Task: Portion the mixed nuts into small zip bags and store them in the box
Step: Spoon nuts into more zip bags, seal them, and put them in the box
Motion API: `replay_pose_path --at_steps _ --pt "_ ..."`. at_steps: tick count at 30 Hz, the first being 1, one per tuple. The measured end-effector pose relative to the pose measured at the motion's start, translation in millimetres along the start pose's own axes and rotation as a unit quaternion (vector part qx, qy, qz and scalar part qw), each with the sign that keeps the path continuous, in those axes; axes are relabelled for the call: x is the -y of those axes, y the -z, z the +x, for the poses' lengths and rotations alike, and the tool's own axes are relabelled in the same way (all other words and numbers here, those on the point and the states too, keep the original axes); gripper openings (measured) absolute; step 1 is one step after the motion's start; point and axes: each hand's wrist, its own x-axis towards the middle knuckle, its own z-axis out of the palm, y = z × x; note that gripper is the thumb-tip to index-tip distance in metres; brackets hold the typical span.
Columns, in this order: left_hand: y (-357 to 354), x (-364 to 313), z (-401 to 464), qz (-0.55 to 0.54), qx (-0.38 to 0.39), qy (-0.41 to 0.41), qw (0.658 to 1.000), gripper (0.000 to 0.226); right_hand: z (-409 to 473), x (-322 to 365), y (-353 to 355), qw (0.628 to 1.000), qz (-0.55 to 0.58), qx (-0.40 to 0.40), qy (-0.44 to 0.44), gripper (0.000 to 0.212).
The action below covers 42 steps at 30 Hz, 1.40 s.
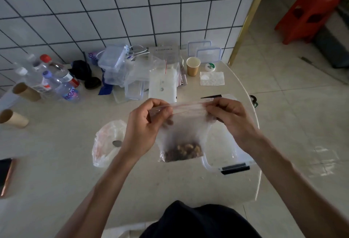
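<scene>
Left hand pinches zip bag top at its 9 o'clock corner | right hand pinches the 3 o'clock corner, I see the strip stretched between | nuts lie at bag's 6 o'clock | box on table behind bag, toward 4 o'clock | cup at 12.

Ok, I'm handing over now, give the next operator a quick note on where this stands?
Left hand and right hand each pinch one end of the zip bag's top strip, holding it up above the table.
Mixed nuts sit in the bag's bottom.
Clear box lies open just behind it.
Done: bag filled.
Left: press the seal, put the bag in the box.
</scene>
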Motion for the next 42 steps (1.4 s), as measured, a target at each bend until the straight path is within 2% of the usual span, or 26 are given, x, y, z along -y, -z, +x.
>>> replay_pose_path --at_steps 6,11,14,17,21,24,27,29,31,33,36,39,42 --pt "-62.8 -25.7 26.8 -0.046 0.049 -0.009 0.998 0.004 -5.1 22.1 67.6 0.997 -0.006 -0.055 0.061 0.025" --pt "-95.6 -8.9 44.2 -0.046 0.069 0.022 0.996 0.004 11.7 3.5 97.1 0.996 -0.023 -0.078 0.033 0.027" --pt "-116.3 17.5 49.4 0.002 0.080 0.049 0.996 0.008 27.9 -28.1 113.7 0.989 -0.087 -0.119 -0.021 0.033" --pt "-131.7 48.6 53.7 0.140 0.094 0.042 0.985 0.005 41.5 -60.9 114.9 0.964 -0.224 -0.135 -0.041 0.027" --pt "-148.7 80.2 60.2 0.354 0.146 -0.025 0.924 0.008 51.0 -96.0 104.4 0.907 -0.419 -0.044 0.011 0.021" --pt "-163.7 97.6 68.0 0.489 0.182 -0.089 0.849 0.014 58.2 -110.8 93.1 0.851 -0.525 0.021 0.004 0.025" --pt "-173.1 108.7 72.2 0.584 0.217 -0.092 0.777 0.019 63.0 -115.5 85.0 0.807 -0.587 0.063 -0.014 0.027" --pt "-174.0 113.0 71.5 0.622 0.238 -0.093 0.740 0.021 63.0 -117.2 84.2 0.796 -0.599 0.083 -0.026 0.026" --pt "-173.4 115.2 69.5 0.641 0.255 -0.095 0.718 0.022 62.8 -117.3 85.3 0.791 -0.604 0.096 -0.031 0.026" --pt "-173.1 114.7 70.0 0.627 0.259 -0.089 0.729 0.022 61.3 -112.8 85.2 0.791 -0.602 0.107 -0.034 0.026" --pt "-169.5 105.9 72.6 0.573 0.260 -0.072 0.774 0.028 50.7 -101.6 93.9 0.813 -0.575 0.094 0.024 0.039" --pt "-161.8 90.1 71.0 0.480 0.263 -0.047 0.836 0.036 23.2 -94.5 115.0 0.869 -0.486 0.022 0.091 0.052" --pt "-158.7 77.2 77.3 0.407 0.216 -0.056 0.886 0.033 -14.2 -100.5 137.9 0.908 -0.412 -0.063 0.046 0.050"
